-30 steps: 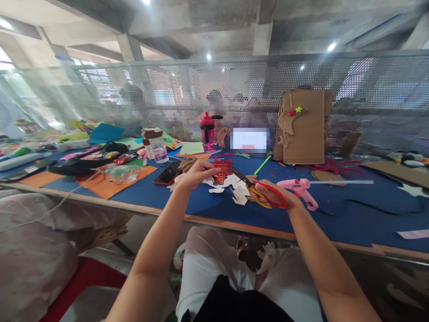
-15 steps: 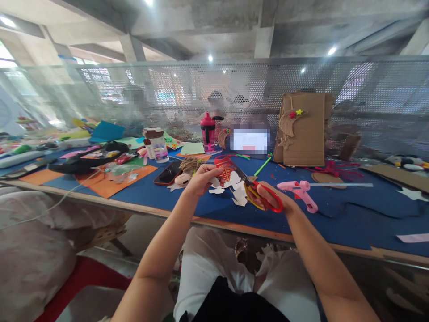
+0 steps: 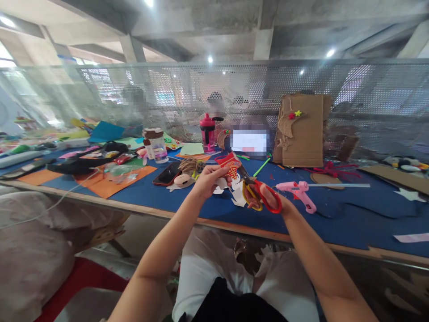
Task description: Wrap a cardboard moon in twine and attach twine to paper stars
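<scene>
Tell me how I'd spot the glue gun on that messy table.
Find the long blue table. Just right of the right hand holding red scissors, the glue gun lies on its side. It is the only pink, pistol-shaped tool, a pale stick trailing from it.

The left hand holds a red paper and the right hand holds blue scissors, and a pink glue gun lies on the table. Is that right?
Not quite: the scissors in the right hand have red handles, not blue, as the head view shows. The left hand does hold a red paper, and the pink glue gun does lie on the table.
</scene>
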{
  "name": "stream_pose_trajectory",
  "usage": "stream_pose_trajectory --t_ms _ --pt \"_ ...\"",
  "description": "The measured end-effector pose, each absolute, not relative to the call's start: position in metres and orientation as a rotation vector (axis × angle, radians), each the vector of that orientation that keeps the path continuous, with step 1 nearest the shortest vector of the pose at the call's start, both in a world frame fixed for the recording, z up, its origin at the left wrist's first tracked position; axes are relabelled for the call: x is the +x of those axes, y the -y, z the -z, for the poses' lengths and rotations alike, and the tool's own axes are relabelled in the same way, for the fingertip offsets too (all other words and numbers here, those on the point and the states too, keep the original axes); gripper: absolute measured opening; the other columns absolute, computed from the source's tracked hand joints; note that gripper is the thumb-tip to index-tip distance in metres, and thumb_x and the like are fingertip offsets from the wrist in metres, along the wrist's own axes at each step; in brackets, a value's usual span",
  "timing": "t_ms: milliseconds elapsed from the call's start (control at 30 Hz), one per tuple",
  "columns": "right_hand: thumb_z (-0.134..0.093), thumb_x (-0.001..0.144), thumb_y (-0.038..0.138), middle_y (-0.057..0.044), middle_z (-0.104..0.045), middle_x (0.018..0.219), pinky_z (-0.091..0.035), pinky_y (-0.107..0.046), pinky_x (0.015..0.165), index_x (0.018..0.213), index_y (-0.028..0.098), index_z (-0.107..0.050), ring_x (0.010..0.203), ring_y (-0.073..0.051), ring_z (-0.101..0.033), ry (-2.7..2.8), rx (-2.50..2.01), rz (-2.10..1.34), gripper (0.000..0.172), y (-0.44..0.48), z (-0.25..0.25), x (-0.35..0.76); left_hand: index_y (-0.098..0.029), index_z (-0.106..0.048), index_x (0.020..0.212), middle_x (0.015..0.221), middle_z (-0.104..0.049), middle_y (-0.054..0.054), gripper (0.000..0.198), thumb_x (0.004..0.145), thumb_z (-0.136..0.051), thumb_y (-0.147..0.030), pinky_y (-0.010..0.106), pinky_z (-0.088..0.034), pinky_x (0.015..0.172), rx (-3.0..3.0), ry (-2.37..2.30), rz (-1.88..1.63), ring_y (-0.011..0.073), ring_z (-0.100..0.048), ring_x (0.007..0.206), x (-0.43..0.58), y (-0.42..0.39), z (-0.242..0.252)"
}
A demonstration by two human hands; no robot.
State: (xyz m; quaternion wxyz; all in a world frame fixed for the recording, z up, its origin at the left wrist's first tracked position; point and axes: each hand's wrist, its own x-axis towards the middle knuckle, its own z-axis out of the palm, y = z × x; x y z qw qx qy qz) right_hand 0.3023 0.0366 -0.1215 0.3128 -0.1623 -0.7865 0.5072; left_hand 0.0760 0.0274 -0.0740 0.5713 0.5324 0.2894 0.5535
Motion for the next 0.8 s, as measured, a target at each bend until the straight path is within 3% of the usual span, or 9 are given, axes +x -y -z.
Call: stream_pose_trajectory --t_ms 167,500,700,800 --pt "-0.037 0.086 0.072 -0.001 -0.044 0.066 -0.055 -0.037 0.062 0.079 0.022 -0.056 0.056 -0.015 -0.042 2.076 -0.441 -1.244 0.054 -0.032 0.117 0.301 -0.012 -0.060 0.053 0.051 -0.061 0.003 0.039 0.055 -0.082 -0.043 0.019 -0.042 0.042 1.130 -0.637 -1.355 0.0109 -0.058 0.043 0.093 -0.022 0.080" --pt "-0.034 0.087 0.072 -0.001 -0.044 0.065 -0.053 -0.038 0.062 0.083 0.023 -0.058 0.055 -0.016 -0.043 2.109 -0.439 -1.177 0.055 -0.032 0.117 0.299 -0.013 -0.054 0.050 0.049 -0.062 0.004 0.037 0.056 -0.080 -0.040 0.020 -0.041 0.041 1.067 -0.687 -1.442 0.0128 -0.058 0.042 0.099 -0.016 0.082" --pt "-0.035 0.083 0.077 -0.001 -0.046 0.068 -0.054 -0.035 0.058 0.087 0.019 -0.058 0.055 -0.014 -0.042 2.057 -0.366 -1.344 0.062 -0.040 0.129 0.298 -0.014 -0.052 0.045 0.047 -0.061 0.005 0.038 0.056 -0.079 -0.038 0.019 -0.041 0.040 1.113 -0.660 -1.401 0.0131 -0.059 0.041 0.095 -0.016 0.080" --pt "-0.033 0.081 0.081 -0.002 -0.046 0.069 -0.053 -0.033 0.052 0.091 0.018 -0.058 0.056 -0.014 -0.042 2.042 -0.375 -1.397 0.068 -0.038 0.130 0.297 -0.013 -0.057 0.048 0.046 -0.061 0.004 0.039 0.057 -0.079 -0.045 0.021 -0.045 0.041 1.086 -0.673 -1.385 0.0137 -0.057 0.039 0.097 -0.016 0.080"
